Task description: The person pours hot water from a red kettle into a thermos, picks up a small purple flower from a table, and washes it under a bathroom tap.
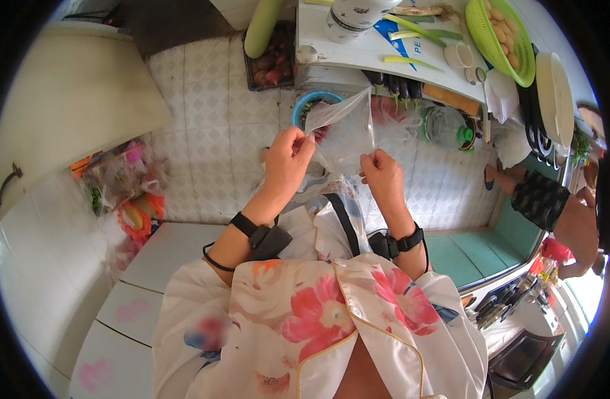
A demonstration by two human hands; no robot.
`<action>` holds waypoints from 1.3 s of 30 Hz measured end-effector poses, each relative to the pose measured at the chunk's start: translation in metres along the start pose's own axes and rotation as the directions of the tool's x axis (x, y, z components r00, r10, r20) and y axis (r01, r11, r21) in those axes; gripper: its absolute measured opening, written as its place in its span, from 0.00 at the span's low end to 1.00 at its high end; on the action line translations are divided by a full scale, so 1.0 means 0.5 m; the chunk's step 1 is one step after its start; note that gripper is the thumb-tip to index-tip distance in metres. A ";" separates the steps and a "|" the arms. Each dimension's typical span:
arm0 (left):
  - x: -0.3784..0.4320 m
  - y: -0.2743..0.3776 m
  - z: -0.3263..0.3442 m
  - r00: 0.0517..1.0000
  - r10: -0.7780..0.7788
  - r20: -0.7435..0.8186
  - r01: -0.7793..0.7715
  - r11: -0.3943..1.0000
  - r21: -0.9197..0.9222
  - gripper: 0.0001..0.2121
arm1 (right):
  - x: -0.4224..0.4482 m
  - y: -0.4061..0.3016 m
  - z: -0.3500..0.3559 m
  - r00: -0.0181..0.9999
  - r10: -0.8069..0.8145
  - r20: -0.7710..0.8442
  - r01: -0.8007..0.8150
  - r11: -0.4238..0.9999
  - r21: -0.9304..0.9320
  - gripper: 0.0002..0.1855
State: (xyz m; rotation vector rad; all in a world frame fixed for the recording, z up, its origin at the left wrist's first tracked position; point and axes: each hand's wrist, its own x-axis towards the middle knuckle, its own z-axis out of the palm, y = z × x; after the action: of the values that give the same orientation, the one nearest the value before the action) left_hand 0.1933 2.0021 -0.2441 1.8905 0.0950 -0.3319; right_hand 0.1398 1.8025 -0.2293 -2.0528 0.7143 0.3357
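Observation:
Between my two hands a thin clear plastic bag (347,129) is stretched. My left hand (290,157) pinches its upper left edge between thumb and fingers. At the bag's lower right edge, my right hand (383,172) grips the film in curled fingers. A blue basin (299,110) with dark greens and something red in it stands on the floor, partly behind the bag and just beyond my left hand. Black straps with dark boxes are on both wrists.
A white table (355,55) at the top bears leeks and a green basket (527,60) of potatoes or eggs. Below it are eggplants (397,86) and a large plastic bottle (442,124). A crate (248,80) holds a pale gourd (261,30). Another person (541,199) stands at right.

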 end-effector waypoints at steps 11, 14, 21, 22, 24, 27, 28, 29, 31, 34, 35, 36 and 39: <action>0.013 0.054 -0.064 0.991 -0.136 -0.015 0.128 0.959 -0.253 0.09 | -0.011 -0.081 0.004 0.975 -0.219 0.023 0.220 0.964 -0.151 0.15; 0.006 0.054 -0.090 0.987 -0.159 -0.013 0.150 0.950 -0.275 0.07 | -0.023 -0.101 0.004 0.965 -0.259 0.050 0.264 0.954 -0.141 0.15; -0.025 0.072 -0.097 0.995 -0.093 0.017 0.095 0.955 -0.282 0.05 | -0.034 -0.094 0.001 0.948 -0.317 0.035 0.319 0.940 -0.123 0.15; -0.028 0.073 -0.097 0.996 -0.087 0.020 0.089 0.956 -0.281 0.05 | -0.035 -0.094 0.000 0.947 -0.319 0.045 0.322 0.937 -0.133 0.15; -0.033 0.071 -0.101 0.996 -0.082 0.025 0.086 0.958 -0.275 0.05 | -0.037 -0.094 -0.003 0.946 -0.319 0.056 0.324 0.935 -0.142 0.16; -0.040 0.063 -0.103 0.999 -0.029 0.032 0.036 0.968 -0.248 0.04 | -0.039 -0.100 -0.010 0.937 -0.338 0.090 0.349 0.920 -0.179 0.16; -0.044 0.060 -0.105 0.999 0.020 0.036 -0.011 0.974 -0.225 0.04 | -0.041 -0.107 -0.013 0.940 -0.328 0.098 0.342 0.901 -0.268 0.16; -0.047 0.063 -0.106 0.999 0.020 0.032 -0.012 0.974 -0.224 0.04 | -0.042 -0.114 -0.017 0.943 -0.317 0.104 0.333 0.874 -0.355 0.15; -0.055 0.072 -0.104 0.999 -0.008 0.048 0.018 0.975 -0.224 0.04 | -0.040 -0.138 -0.025 0.896 -0.441 0.045 0.431 0.843 -0.323 0.13; -0.062 0.068 -0.102 0.997 0.005 0.071 0.011 0.976 -0.217 0.05 | -0.013 -0.146 -0.012 0.697 -0.717 0.027 0.702 0.675 -0.228 0.08; -0.066 0.072 -0.101 0.998 0.004 0.064 0.010 0.975 -0.220 0.05 | -0.008 -0.144 -0.004 0.528 -0.847 0.057 0.844 0.516 -0.146 0.05; -0.069 0.079 -0.099 0.995 0.039 0.086 -0.022 0.981 -0.194 0.05 | -0.010 -0.143 0.004 0.521 -0.851 0.062 0.849 0.509 -0.143 0.05; -0.081 0.102 -0.090 0.982 0.125 0.142 -0.106 0.985 -0.134 0.06 | -0.022 -0.136 0.028 0.502 -0.756 0.419 0.864 0.425 -0.269 0.06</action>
State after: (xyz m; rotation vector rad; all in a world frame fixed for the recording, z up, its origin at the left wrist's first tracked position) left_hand 0.1743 2.0310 -0.1728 1.7321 -0.0933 -0.3789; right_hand 0.1724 1.8469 -0.1857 -2.4648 -0.6564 0.1551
